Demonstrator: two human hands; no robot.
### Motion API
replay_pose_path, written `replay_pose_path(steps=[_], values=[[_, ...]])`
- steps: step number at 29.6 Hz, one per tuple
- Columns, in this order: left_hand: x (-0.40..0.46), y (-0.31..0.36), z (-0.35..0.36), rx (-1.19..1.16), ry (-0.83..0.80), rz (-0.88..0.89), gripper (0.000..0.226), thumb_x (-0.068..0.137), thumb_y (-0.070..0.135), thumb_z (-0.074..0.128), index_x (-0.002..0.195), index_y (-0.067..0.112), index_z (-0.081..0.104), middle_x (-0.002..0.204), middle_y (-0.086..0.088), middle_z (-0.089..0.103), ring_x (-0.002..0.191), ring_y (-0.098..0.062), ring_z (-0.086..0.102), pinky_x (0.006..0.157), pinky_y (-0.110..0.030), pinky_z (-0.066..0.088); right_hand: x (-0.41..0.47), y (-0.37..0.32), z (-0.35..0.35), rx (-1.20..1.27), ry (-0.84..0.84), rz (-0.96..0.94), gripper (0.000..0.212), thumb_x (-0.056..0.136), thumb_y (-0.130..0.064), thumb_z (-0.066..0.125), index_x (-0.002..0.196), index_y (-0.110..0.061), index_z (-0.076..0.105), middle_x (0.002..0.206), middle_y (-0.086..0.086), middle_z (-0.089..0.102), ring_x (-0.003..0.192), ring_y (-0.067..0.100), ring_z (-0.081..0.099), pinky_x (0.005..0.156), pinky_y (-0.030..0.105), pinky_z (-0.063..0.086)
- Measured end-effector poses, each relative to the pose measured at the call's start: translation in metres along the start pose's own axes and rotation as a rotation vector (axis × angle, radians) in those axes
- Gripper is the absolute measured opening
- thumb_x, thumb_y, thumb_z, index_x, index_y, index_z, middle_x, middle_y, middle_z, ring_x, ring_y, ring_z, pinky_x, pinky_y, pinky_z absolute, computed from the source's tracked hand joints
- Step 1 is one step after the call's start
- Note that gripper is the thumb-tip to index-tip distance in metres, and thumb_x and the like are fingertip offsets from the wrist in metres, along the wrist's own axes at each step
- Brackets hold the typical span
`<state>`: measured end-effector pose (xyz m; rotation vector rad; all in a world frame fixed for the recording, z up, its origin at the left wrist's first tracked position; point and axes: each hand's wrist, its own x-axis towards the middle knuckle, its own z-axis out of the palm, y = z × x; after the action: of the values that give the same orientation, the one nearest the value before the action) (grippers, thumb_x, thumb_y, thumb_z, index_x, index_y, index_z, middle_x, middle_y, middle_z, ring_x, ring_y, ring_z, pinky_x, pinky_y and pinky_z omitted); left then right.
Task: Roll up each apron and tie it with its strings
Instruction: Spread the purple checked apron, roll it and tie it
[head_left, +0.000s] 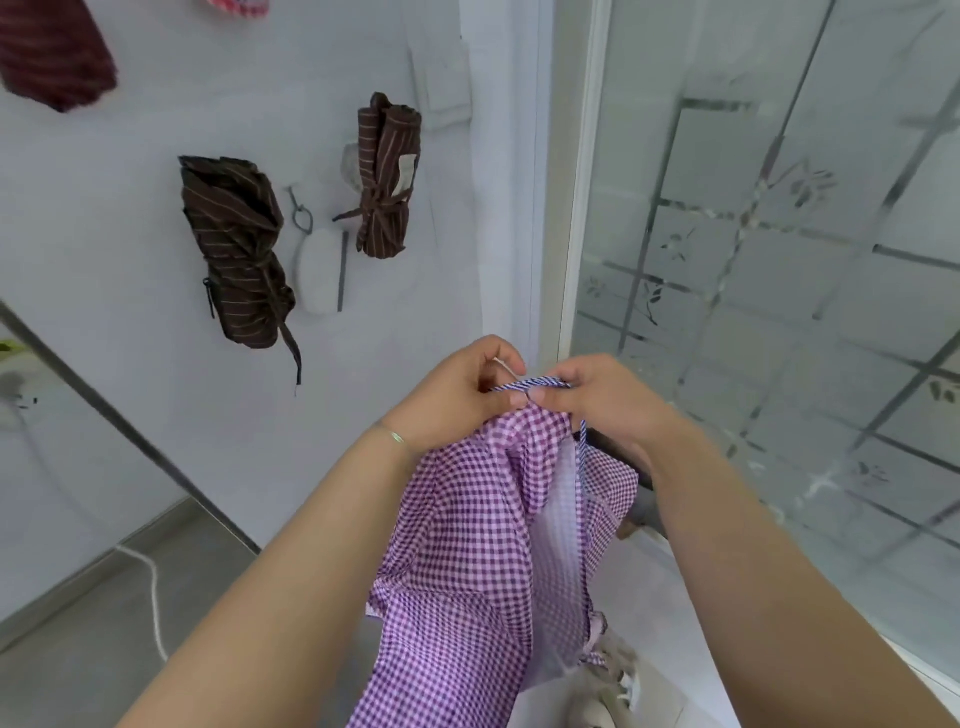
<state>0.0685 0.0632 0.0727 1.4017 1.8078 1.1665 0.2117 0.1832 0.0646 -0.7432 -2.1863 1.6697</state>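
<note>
Head view. The left hand (457, 395) and the right hand (602, 400) meet near the centre of the frame, each grip narrow and pinched on the striped neck strap (524, 384) of a purple gingham apron (467, 545). The apron hangs unrolled from the two grips toward 6 o'clock, its pale inner side showing between the folds; one of its strings (583, 452) trails down beside the right wrist.

Progress, as judged from the scene: two brown striped aprons are already rolled and bound with their own strings, one bundle (239, 254) at 10 o'clock and a second bundle (387, 182) at 11 o'clock, both hanging against the white wall (130, 208). The gingham apron has yet to be rolled and tied. A dark red striped cloth (52, 52) at the upper left corner looks loose, so it may also remain; blur prevents certainty.

Setting: a frosted glass door (779, 260) with a grid pattern fills the 1 to 4 o'clock side. Grey floor (78, 649) lies at 8 o'clock, crossed by a white cord (153, 587). No counter is visible
</note>
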Motion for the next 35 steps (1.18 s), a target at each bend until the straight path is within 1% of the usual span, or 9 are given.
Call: replay_pose_path(steps=[7,11,13,16,19,23,28,32,35], values=[[-0.024,-0.014,-0.017,0.577,-0.2,-0.174,0.04,0.089,0.018,0.062,0.125,0.023,0.044,0.118,0.006,0.056,0.1,-0.01,0.054,0.08,-0.02,0.041,0.01,0.014,-0.013,0.202,0.411,0.045,0.014,0.093,-0.022,0.059,0.084,-0.011,0.06,0.09,0.017,0.066,0.084,0.027,0.061,0.085,0.05,0.051],[-0.024,0.008,-0.012,0.719,-0.373,-0.25,0.047,0.096,0.036,0.055,0.136,0.018,0.038,0.118,0.004,0.053,0.101,-0.013,0.05,0.082,-0.024,0.036,0.008,0.021,-0.015,0.019,0.565,0.041,0.024,0.094,-0.002,0.042,0.078,-0.02,0.044,0.078,0.0,0.049,0.073,0.015,0.044,0.064,0.027,0.038],[-0.018,0.02,-0.003,0.774,-0.382,-0.237,0.034,0.101,0.037,0.044,0.127,0.015,0.048,0.103,0.002,0.053,0.09,-0.013,0.048,0.078,-0.024,0.035,0.003,0.02,-0.022,-0.036,0.626,0.024,0.023,0.095,0.001,0.04,0.082,-0.017,0.046,0.08,-0.002,0.049,0.075,0.016,0.045,0.062,0.025,0.036],[-0.008,0.027,0.002,0.88,-0.279,-0.209,0.026,0.102,0.039,0.039,0.098,0.018,0.055,0.09,0.002,0.054,0.084,-0.016,0.05,0.074,-0.028,0.037,-0.002,0.015,-0.037,-0.052,0.605,0.018,0.009,0.099,-0.011,0.046,0.103,-0.018,0.05,0.106,0.002,0.057,0.097,0.02,0.054,0.082,0.032,0.047],[0.0,0.037,-0.01,1.024,-0.089,-0.104,0.032,0.096,0.046,0.049,0.086,0.017,0.056,0.083,0.002,0.057,0.081,-0.018,0.054,0.065,-0.03,0.037,-0.013,0.01,-0.049,-0.076,0.552,-0.023,0.024,0.099,-0.013,0.049,0.12,-0.018,0.058,0.118,-0.001,0.056,0.109,0.015,0.053,0.094,0.031,0.044],[0.007,0.073,-0.038,0.977,0.052,0.043,0.029,0.087,0.055,0.057,0.083,0.027,0.058,0.076,0.014,0.054,0.076,-0.009,0.053,0.059,-0.025,0.036,-0.026,0.001,-0.054,0.016,0.463,-0.063,0.026,0.098,-0.01,0.051,0.119,-0.018,0.064,0.118,0.002,0.064,0.109,0.015,0.059,0.098,0.034,0.048],[0.018,0.112,-0.064,1.101,0.073,0.16,0.039,0.09,0.057,0.05,0.088,0.022,0.067,0.079,0.009,0.064,0.074,-0.01,0.058,0.06,-0.029,0.044,-0.029,-0.016,-0.057,0.1,0.529,-0.151,0.022,0.096,-0.009,0.055,0.111,-0.019,0.068,0.107,0.002,0.07,0.103,0.018,0.064,0.099,0.044,0.05],[0.01,0.143,-0.073,0.799,-0.024,0.167,0.037,0.073,0.061,0.066,0.074,0.024,0.069,0.066,0.011,0.063,0.061,0.0,0.055,0.061,-0.021,0.043,-0.036,-0.045,-0.064,0.291,0.659,-0.309,0.026,0.094,-0.003,0.056,0.093,-0.027,0.067,0.093,-0.006,0.07,0.089,0.01,0.066,0.092,0.036,0.053],[0.0,0.16,-0.081,0.618,-0.047,0.172,0.034,0.071,0.054,0.067,0.077,0.021,0.073,0.074,0.007,0.07,0.069,-0.005,0.063,0.07,-0.023,0.051,-0.043,-0.068,-0.07,0.358,0.704,-0.452,0.03,0.093,0.0,0.057,0.094,-0.029,0.067,0.094,-0.006,0.069,0.087,0.007,0.065,0.087,0.028,0.052]])
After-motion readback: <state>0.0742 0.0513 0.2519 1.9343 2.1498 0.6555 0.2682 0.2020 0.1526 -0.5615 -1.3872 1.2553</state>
